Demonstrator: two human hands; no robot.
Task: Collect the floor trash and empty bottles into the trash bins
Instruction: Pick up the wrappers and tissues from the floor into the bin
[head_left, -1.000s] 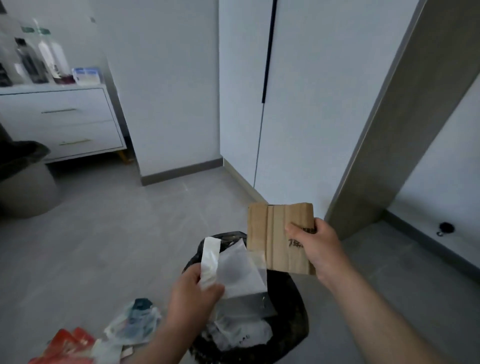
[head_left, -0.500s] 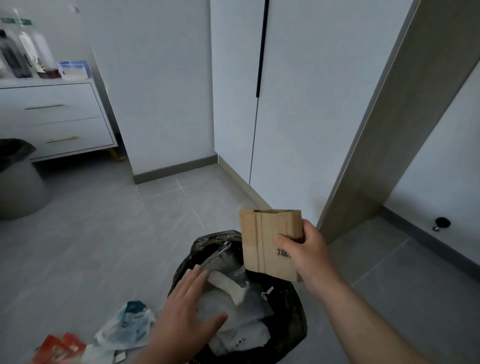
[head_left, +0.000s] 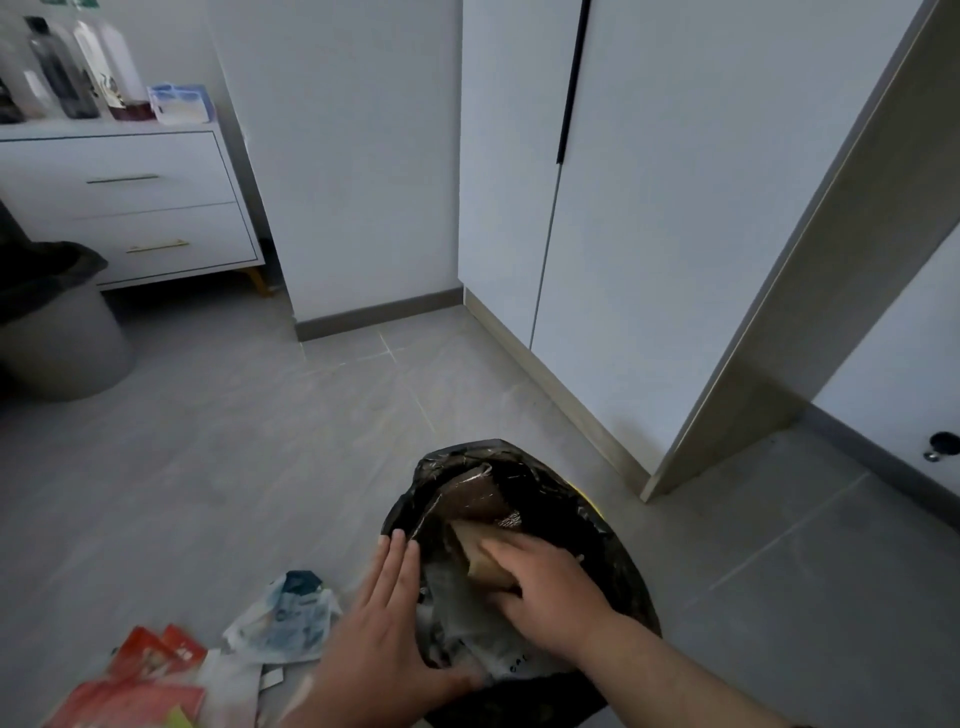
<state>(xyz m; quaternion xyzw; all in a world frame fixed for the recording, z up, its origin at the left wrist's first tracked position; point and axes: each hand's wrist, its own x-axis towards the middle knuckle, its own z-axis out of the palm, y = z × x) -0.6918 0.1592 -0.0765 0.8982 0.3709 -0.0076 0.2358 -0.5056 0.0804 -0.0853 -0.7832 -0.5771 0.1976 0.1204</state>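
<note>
A trash bin lined with a black bag (head_left: 610, 551) stands on the floor in front of me, holding white plastic wrappers (head_left: 467, 608). My right hand (head_left: 545, 587) is down inside it, fingers flat on a brown cardboard piece (head_left: 475, 548) and pressing it in. My left hand (head_left: 384, 629) lies with straight fingers on the bin's left rim, holding nothing. On the floor left of the bin lie a white-and-blue wrapper (head_left: 285, 618) and red packaging (head_left: 140, 686). Several bottles (head_left: 67, 73) stand on a white dresser (head_left: 130, 208) at the far left.
A second bin with a dark liner (head_left: 57, 322) stands at the far left by the dresser. White wardrobe doors (head_left: 649, 208) and a door frame (head_left: 810, 322) rise behind the bin. Grey tiled floor (head_left: 260, 441) stretches between the two bins.
My right hand lowered the cardboard from above the bin down into it. My left hand shifted from the wrappers inside to the bin's left rim.
</note>
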